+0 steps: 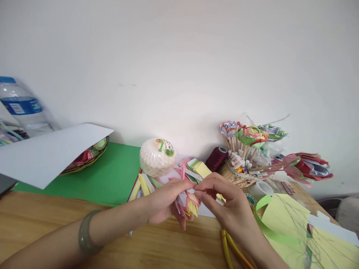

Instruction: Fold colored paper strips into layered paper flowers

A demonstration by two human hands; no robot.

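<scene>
My left fingers [182,185] grasp a layered pink, white and yellow paper flower [186,203] above the brown wooden desk [157,246]; right fingers [214,182] pinch its upper edge

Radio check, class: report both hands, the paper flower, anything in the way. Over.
Left hand cradling pink, white and yellow paper flower. Right hand pinching at its upper edge. Paper strips behind, seemingly not blocking.

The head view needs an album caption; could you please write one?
Left hand cradles a paper flower while the right hand pinches its edge.
</scene>
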